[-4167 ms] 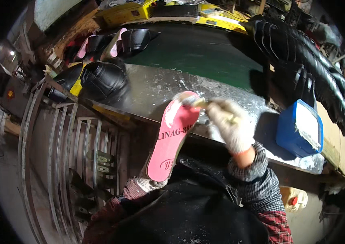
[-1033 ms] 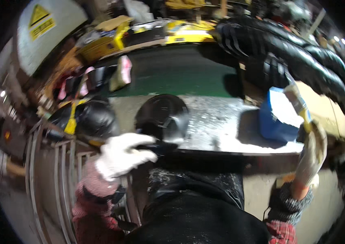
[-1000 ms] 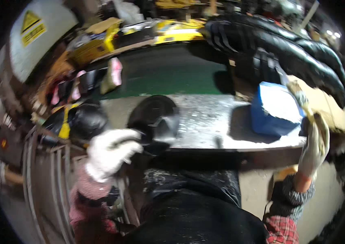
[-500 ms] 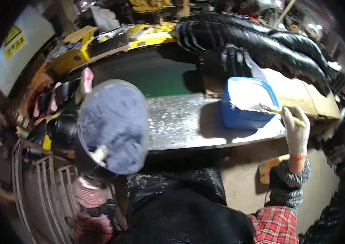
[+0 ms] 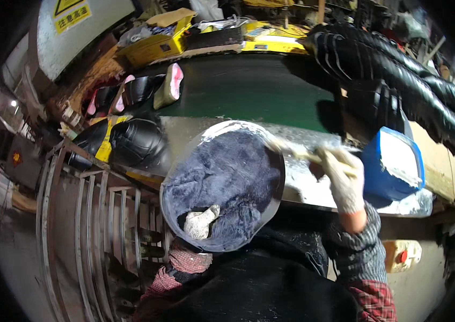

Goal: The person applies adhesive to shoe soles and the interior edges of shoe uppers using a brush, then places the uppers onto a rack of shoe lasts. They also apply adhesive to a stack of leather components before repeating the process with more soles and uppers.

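Note:
A round, open-mouthed black piece lined with grey-blue plush is tilted toward me, its exact kind not clear. My left hand, in a white glove, grips its near left rim; the thumb lies over the plush and the other fingers are hidden. White paste coats the far rim. My right hand, also gloved, is closed around a brush, whose pale bristles meet the rim's upper right. Just beyond that hand, a blue tub of white paste sits on the metal bench edge.
A dark green belt runs behind the bench. Black boots and pink-and-white wedge-shaped pieces lie left. A metal rack stands below them. Long black wrapped bundles lie right, above cardboard. A red-capped jug is low right.
My right hand has brought the brush left from the tub to the piece's rim. White paste now shows along the far rim. The whole view has swung left.

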`<state>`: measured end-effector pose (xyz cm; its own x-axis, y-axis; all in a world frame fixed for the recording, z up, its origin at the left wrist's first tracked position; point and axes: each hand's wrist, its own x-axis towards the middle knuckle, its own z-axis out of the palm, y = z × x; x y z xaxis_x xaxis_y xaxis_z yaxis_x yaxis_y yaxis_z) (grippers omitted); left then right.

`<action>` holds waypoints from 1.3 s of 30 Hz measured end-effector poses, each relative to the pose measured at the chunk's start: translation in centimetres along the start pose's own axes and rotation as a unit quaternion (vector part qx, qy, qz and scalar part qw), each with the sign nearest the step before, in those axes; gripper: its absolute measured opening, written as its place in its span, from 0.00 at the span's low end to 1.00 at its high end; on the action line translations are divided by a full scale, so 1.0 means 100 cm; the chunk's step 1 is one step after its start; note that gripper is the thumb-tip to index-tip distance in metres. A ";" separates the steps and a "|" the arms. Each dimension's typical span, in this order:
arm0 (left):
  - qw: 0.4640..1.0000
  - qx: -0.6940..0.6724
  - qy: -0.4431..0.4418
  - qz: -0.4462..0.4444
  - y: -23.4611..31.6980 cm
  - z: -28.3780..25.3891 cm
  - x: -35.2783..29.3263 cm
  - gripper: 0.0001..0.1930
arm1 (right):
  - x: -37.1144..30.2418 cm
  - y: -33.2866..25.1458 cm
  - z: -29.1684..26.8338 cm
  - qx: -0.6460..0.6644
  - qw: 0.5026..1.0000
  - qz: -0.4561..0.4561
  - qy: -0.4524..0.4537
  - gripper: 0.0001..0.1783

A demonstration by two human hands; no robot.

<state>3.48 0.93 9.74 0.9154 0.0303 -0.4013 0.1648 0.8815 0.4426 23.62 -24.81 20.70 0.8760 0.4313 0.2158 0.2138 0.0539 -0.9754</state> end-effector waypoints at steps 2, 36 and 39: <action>1.000 -0.008 0.003 -0.002 0.004 -0.005 -0.002 0.18 | -0.028 0.023 -0.023 -0.036 0.999 0.035 -0.009 0.14; 0.755 0.617 0.156 0.160 0.026 0.075 -0.039 0.17 | -0.039 -0.011 -0.049 -0.205 0.894 -0.378 0.127 0.11; 0.747 0.605 0.147 0.234 0.020 0.061 -0.048 0.17 | -0.046 0.001 -0.034 -0.318 0.841 -0.435 0.054 0.10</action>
<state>1.68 -0.37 17.45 0.8854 0.4615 -0.0551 0.2260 -0.3239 0.9187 21.07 -29.80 19.79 0.2959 0.3924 0.8709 0.9516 -0.2006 -0.2329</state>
